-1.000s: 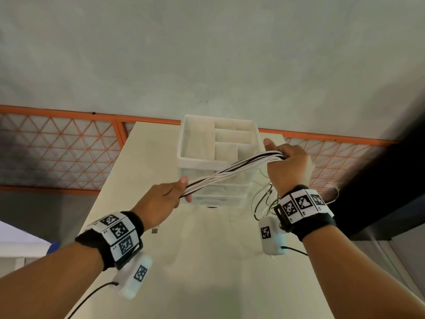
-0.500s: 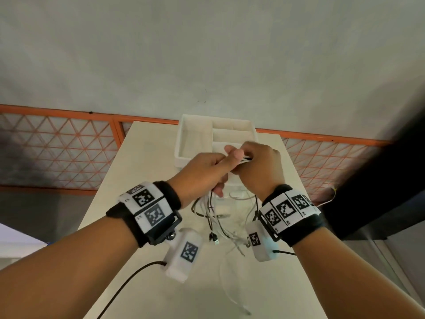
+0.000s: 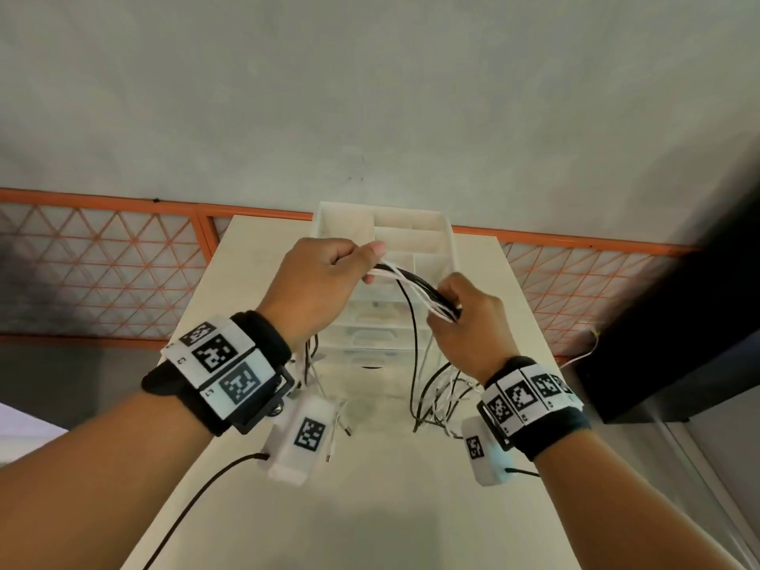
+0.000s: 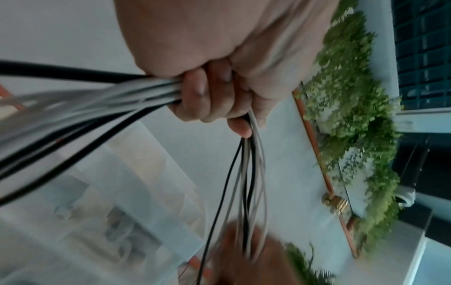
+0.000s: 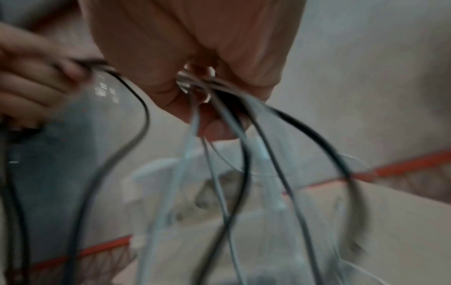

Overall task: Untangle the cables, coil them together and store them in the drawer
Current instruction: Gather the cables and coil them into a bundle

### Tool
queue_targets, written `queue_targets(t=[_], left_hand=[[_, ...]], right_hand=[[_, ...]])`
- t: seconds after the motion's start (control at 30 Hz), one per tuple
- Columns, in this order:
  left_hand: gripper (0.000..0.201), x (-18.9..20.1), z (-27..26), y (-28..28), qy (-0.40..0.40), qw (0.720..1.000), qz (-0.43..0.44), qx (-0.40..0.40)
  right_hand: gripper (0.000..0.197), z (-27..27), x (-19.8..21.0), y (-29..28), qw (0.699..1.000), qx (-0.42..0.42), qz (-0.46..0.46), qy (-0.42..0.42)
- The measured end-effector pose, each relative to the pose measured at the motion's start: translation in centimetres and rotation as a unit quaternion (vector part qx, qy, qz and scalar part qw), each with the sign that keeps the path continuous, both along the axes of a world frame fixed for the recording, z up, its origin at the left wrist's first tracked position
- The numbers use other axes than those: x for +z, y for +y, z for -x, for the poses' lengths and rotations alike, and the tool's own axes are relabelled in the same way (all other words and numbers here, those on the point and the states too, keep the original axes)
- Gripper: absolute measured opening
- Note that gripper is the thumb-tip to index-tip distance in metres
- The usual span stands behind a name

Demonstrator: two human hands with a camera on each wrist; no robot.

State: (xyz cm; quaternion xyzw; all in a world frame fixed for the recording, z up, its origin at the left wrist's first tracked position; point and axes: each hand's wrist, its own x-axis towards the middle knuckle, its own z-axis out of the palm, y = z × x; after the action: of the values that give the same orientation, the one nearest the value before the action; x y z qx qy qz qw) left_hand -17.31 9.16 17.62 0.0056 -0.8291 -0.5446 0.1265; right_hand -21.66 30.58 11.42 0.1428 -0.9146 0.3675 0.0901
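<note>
Nearest: loose ends of the thin black and white cables point(image 3: 415, 283) hang down to the pale cream tabletop point(image 3: 370, 508) btwn both wrists. Right hand point(image 3: 466, 322) has fingers curled round the bundle, lower end. Left hand point(image 3: 318, 281), a bit higher & further, fingers point(image 4: 195, 92) curled tight on the other end, short span btwn them. Behind: white translucent plastic drawer unit point(image 3: 448, 240), top tray open. Beyond that, orange mesh railing point(image 3: 103, 273).

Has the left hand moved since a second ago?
Yes. The left hand has gone up and rightward, from below the white drawer unit's front corner to level with its top tray.
</note>
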Motion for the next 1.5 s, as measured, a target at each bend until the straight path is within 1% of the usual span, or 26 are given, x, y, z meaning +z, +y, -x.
queue_targets(t=[0.03,0.13,0.2,0.27,0.33,0.43,0.5,0.53,0.6,0.63,0.67,0.7,0.77,0.8,0.83,0.9,0.93,1.0,1.07,1.17,1.27,1.3,1.37,1.43,1.47,1.5], left_hand=[[0.045,0.4,0.0,-0.3,0.010,1.000,-0.016,0.006],[0.046,1.1,0.2,-1.7,0.019,0.999,-0.033,0.012],[0.045,0.9,0.1,-2.2,0.014,0.999,-0.035,0.012],[0.045,0.4,-0.1,-2.4,0.004,0.999,-0.044,0.016],[0.046,0.0,0.0,-2.6,-0.003,0.998,-0.061,0.021],[0.046,0.2,0.3,-2.9,-0.002,0.995,-0.097,0.034],[0.049,0.2,0.2,-2.9,-0.005,0.996,-0.087,0.027],[0.052,0.2,0.0,-2.7,-0.011,0.997,-0.077,0.022],[0.053,0.1,-0.2,-2.5,-0.023,0.997,-0.068,0.013],[0.051,0.0,-0.2,-2.4,-0.029,0.997,-0.071,0.008],[0.049,-0.2,-0.2,-2.2,-0.035,0.996,-0.076,0.001],[0.049,-0.2,-0.2,-2.0,-0.040,0.996,-0.079,-0.008],[0.049,-0.2,-0.3,-1.3,-0.046,0.995,-0.077,-0.032],[0.049,-0.1,-0.3,-0.9,-0.048,0.995,-0.072,-0.043],[0.050,0.1,-0.5,-0.5,-0.048,0.995,-0.065,-0.050],[0.049,0.4,-0.5,-0.2,-0.047,0.997,-0.039,-0.045],[0.045,0.4,-0.5,-0.4,-0.047,0.998,-0.024,-0.037],[0.040,0.3,-0.4,-1.1,-0.052,0.998,0.011,-0.022],[0.042,0.0,-0.4,-1.7,-0.073,0.996,0.044,-0.010],[0.042,-0.2,-0.4,-1.9,-0.091,0.993,0.068,0.015],[0.043,-0.2,-0.1,-1.6,-0.066,0.994,0.068,0.045],[0.045,-0.2,-0.1,-1.5,-0.056,0.995,0.061,0.047],[0.047,-0.2,0.1,-1.3,-0.041,0.997,0.033,0.052],[0.057,-0.1,0.4,-1.8,-0.026,0.996,-0.027,0.076],[0.060,-0.1,0.6,-2.2,-0.017,0.995,-0.053,0.081],[0.060,0.0,0.7,-2.5,-0.009,0.995,-0.065,0.075]], right_hand=[[0.008,0.5,-1.3,0.7,0.999,-0.032,-0.010,-0.037],[0.008,1.1,-4.4,3.2,0.983,-0.110,0.020,-0.145],[0.011,1.5,-6.0,4.6,0.979,-0.126,0.007,-0.157],[0.015,2.0,-7.0,5.6,0.979,-0.151,-0.009,-0.138],[0.016,2.1,-7.5,6.5,0.975,-0.170,-0.054,-0.131],[0.027,1.3,-8.7,7.5,0.958,-0.144,-0.165,-0.186],[0.030,0.7,-9.2,7.7,0.941,-0.125,-0.219,-0.225],[0.035,0.4,-9.1,7.7,0.938,-0.116,-0.222,-0.239],[0.057,0.2,-8.1,6.9,0.941,-0.084,-0.209,-0.250],[0.067,0.1,-7.1,6.3,0.948,-0.052,-0.189,-0.250],[0.072,0.2,-6.0,5.6,0.959,-0.012,-0.148,-0.243],[0.070,0.1,-4.7,4.7,0.969,0.030,-0.082,-0.230],[0.058,0.1,-2.0,2.6,0.975,0.086,0.055,-0.196],[0.051,0.0,-0.8,1.4,0.974,0.101,0.098,-0.176],[0.041,-0.2,0.2,0.3,0.974,0.111,0.121,-0.155],[0.023,-0.4,1.5,-1.5,0.979,0.119,0.129,-0.100],[0.018,-0.4,1.8,-2.0,0.983,0.110,0.129,-0.070],[0.016,-0.2,2.0,-2.3,0.986,0.077,0.145,-0.015],[0.012,0.0,2.6,-2.0,0.986,0.054,0.155,0.035],[0.013,-0.1,3.7,-1.9,0.985,0.063,0.152,0.045],[0.018,-0.4,4.0,-1.7,0.987,0.119,0.111,-0.008],[0.020,-0.4,3.8,-1.5,0.987,0.134,0.078,-0.034],[0.020,-0.4,2.8,-1.0,0.985,0.149,-0.024,-0.089],[0.018,-0.3,0.6,0.0,0.969,0.135,-0.147,-0.147],[0.022,-0.3,-0.7,0.7,0.958,0.118,-0.192,-0.178],[0.030,-0.2,-1.9,1.5,0.950,0.098,-0.210,-0.211]])
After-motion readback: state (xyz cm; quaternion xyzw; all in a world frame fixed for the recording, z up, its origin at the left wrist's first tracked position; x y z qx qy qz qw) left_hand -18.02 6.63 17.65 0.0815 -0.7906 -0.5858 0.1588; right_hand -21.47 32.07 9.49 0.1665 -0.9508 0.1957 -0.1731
